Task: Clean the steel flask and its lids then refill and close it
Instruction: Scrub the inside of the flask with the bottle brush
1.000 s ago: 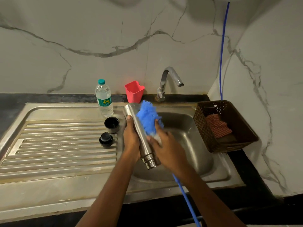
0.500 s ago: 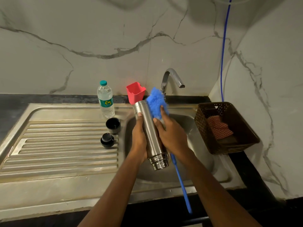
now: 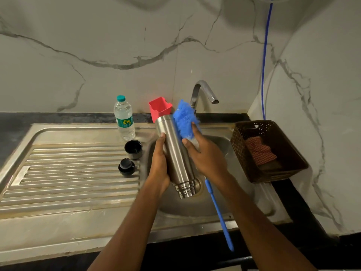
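Left hand [image 3: 159, 169]: wrapped round the lower half of the steel flask [image 3: 175, 155] from its left side, thumb up along the wall, grip closed firm.
Right hand [image 3: 205, 155]: folded over the blue brush [image 3: 185, 122], pressing its fluffy head against the flask's right wall; fingers curled, not fully closed.
Brush handle [image 3: 218, 214]: runs down and right from under the right hand, past the basin's front edge toward the lower centre of the frame.
Flask position: centre of the frame, held over the sink [image 3: 254, 196], mouth end lowest.
Flask axis: long axis tilted, base toward the upper left, threaded neck toward the lower right over the drain.
Key relation: the brush head sits high on the flask near its base, so any stroke would run along the axis down toward the neck; the right hand does the travelling, the left only steadies.
Stage, as I judge it: outer wall being scrubbed; lids, refilling and closing not yet done.
Lids: black cup lid [image 3: 133, 149] and black stopper [image 3: 126, 166] stand apart on the drainboard, left of centre.
Water bottle [image 3: 124, 118]: upright, capped, mostly full, behind the lids.
Red cup [image 3: 160, 109]: behind the flask's base; contents hidden.
Brown basket [image 3: 289, 173]: right of the sink, holds a red checked cloth [image 3: 259, 151].
Tap [image 3: 203, 92]: no water visibly running.
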